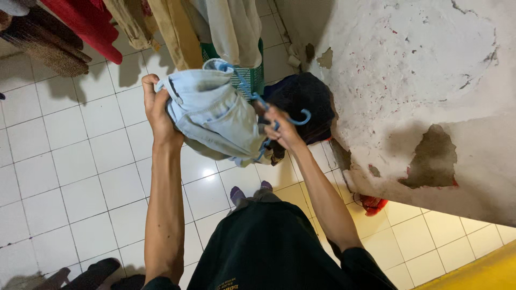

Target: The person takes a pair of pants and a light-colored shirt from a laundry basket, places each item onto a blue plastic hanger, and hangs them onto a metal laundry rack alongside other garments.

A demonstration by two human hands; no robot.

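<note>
Black shirt cloth (pixel 279 247) fills the bottom of the frame, closest to the camera. Above it, in the middle of the frame, both arms reach up to a bunched pair of pale blue jeans (pixel 215 115). The left hand (pixel 157 110) is wrapped tight around the waist end. The right hand (pixel 282 131) is closed on a blue plastic hanger (pixel 269 110) tucked into the jeans. The jeans look soft and floppy but thick and a bit heavy, so the firm waist is a good place to hold. The hanger looks thin and bendy. More clothes (pixel 161 24) hang along the top, over a white tile floor (pixel 80 161).
</note>
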